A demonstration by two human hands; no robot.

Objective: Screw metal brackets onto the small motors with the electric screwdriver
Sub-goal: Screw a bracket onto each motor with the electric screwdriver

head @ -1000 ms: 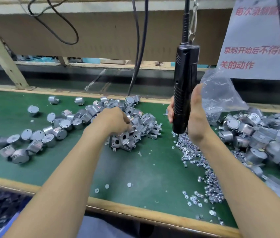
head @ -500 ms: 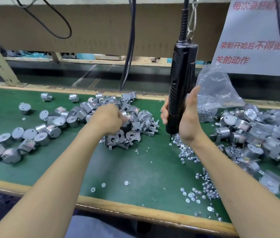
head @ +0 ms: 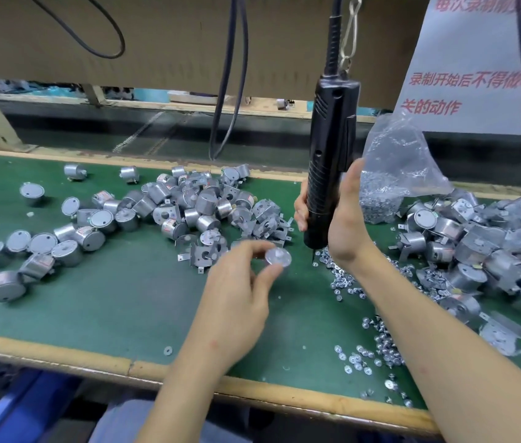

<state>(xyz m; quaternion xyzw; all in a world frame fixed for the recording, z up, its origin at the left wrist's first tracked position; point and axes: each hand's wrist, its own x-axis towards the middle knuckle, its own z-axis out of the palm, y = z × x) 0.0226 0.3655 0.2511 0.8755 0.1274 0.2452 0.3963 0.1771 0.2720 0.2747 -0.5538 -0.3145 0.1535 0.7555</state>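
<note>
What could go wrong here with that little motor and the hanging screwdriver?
1. The left hand pinches the motor only by its fingertips, so it might slip and drop.
2. The electric screwdriver, held in the right hand, has its bit close to those fingers and could nick them.
3. Loose screws lie near the table edge and could roll off.

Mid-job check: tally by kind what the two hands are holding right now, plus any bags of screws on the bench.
electric screwdriver: 1, gripped by the right hand
motor: 1, blurred, pinched by the left hand
plastic bag of screws: 1
Total: 3
</note>
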